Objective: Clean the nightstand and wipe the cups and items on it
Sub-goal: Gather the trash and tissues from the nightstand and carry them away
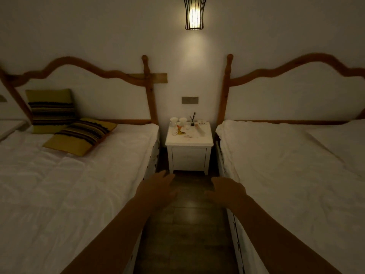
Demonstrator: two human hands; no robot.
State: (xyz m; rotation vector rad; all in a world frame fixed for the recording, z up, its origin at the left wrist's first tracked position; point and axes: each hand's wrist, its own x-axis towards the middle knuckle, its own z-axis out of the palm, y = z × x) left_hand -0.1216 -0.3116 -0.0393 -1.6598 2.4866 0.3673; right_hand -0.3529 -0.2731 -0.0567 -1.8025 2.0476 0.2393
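Two beds flanked a narrow aisle of dark floor (187, 224): the left bed (69, 184) and the right bed (286, 175), both in white bedding, each with a curved wooden headboard against the wall. Two striped cushions (65, 121) lay at the head of the left bed, one propped upright, the other flat in front of it. A lit caged wall lamp (195, 12) hung above the aisle, with a switch plate (190, 100) on the wall below it. The white nightstand (189, 155) stood at the far end of the aisle, between the two headboards and close to both mattresses. On its surface, two white cups (178, 121) stood side by side at the back left, a reed diffuser (192, 120) stood just right of them, a pale cylindrical item (200, 130) lay toward the right, and small scattered litter (182, 132) lay at centre-left; its details were too small to tell. The left hand (158, 188) and the right hand (227, 189) were extended over the floor, well short of the nightstand, fingers loosely spread and holding nothing. The mattress edges bounded both forearms on either side.
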